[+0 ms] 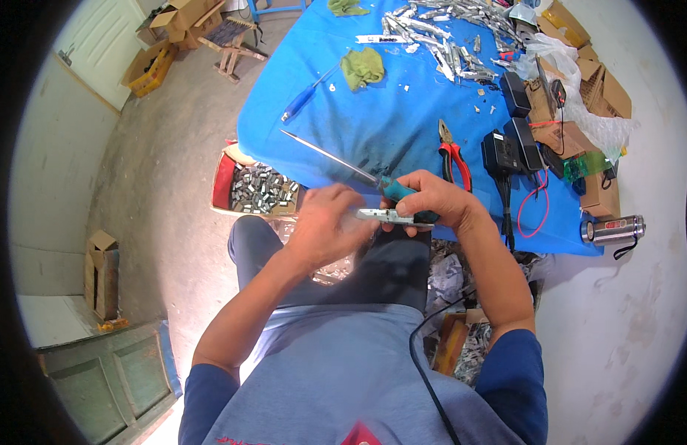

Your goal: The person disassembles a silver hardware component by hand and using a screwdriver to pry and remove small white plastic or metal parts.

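Note:
My right hand (436, 202) is closed round the teal-and-black handle of a screwdriver (395, 190), its long thin shaft pointing up and left over the table edge. The same fingers also grip a narrow silver metal part (386, 216) with small openings, held level above my lap. My left hand (325, 225) is at the left end of that part. Its fingers are curled and smeared by motion, so whether they grip the part cannot be made out.
On the blue-covered table (284, 96) lie a blue screwdriver (299, 103), red-handled pliers (455, 159), a green cloth (363, 69), black power adapters (501, 153) and a pile of metal parts (451, 41). A box of small metal pieces (260, 190) stands left; a steel flask (614, 230) lies right.

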Tool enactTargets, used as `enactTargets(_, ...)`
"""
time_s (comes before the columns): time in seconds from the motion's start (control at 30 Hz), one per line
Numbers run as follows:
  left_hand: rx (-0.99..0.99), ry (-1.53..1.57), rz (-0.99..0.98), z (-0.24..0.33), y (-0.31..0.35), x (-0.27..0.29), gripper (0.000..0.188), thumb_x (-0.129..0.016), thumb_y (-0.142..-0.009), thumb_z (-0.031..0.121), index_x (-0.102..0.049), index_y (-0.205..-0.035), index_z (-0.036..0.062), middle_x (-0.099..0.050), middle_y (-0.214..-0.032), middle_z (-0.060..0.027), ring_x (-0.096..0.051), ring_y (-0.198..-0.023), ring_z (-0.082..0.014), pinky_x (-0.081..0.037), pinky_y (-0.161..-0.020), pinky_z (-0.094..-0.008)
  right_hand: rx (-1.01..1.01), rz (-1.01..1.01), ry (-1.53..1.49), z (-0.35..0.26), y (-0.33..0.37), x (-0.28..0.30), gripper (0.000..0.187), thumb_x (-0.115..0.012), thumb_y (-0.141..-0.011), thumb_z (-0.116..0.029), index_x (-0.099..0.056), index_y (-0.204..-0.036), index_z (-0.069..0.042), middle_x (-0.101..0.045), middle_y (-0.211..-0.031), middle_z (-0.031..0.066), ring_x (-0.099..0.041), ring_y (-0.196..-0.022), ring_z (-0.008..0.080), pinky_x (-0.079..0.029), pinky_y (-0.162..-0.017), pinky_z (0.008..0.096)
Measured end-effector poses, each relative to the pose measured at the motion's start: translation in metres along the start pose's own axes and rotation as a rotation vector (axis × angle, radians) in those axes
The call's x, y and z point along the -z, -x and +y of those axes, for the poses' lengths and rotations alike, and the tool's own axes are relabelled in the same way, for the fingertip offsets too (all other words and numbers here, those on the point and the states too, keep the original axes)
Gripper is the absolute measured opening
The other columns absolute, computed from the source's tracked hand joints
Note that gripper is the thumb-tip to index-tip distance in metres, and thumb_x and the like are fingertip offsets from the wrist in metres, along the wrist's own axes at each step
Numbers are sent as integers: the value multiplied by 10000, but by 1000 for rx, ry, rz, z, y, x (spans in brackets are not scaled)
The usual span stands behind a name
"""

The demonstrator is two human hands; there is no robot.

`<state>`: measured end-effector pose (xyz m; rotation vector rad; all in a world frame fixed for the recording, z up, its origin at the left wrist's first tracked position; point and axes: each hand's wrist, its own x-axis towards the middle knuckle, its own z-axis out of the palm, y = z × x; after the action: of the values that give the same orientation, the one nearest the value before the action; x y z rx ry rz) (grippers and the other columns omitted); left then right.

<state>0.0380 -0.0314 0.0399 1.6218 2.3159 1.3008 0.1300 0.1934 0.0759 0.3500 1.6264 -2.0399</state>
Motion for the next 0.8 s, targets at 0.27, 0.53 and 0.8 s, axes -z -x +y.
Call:
enactTargets(0.27,271,92,-122,-9,1,-20,241,-655,-905,228,-637,-983,1,-569,-694,-136,-518,-640,-269,-408,-608,-401,88,196,55,-9,-26,27,321,-629,-879,-250,-609,-1054,18,-703,-888,160,-627,-577,124,-446,-439,230)
enactTargets(0.53,540,158,56,-34,-8,-29,367,-662,-915,327,-633,-880,-37,-488,-569,-93,-427,-535,-136,-361,-497,-346,367,702,79,1,40,23,366,-561,-930,-247,-576,-1170,29,-621,-791,57,-551,-556,94,-372,-419,219)
enactTargets(0.8,616,136,-4,-43,-16,-32,453,-636,-917,402,-632,-856,-47,-506,-575,-111,-443,-541,-160,-372,-510,-366,292,682,189,58,101,-34,446,-594,-891,-92,-541,-1326,-12,-649,-940,71,-539,-661,68,-467,-596,219)
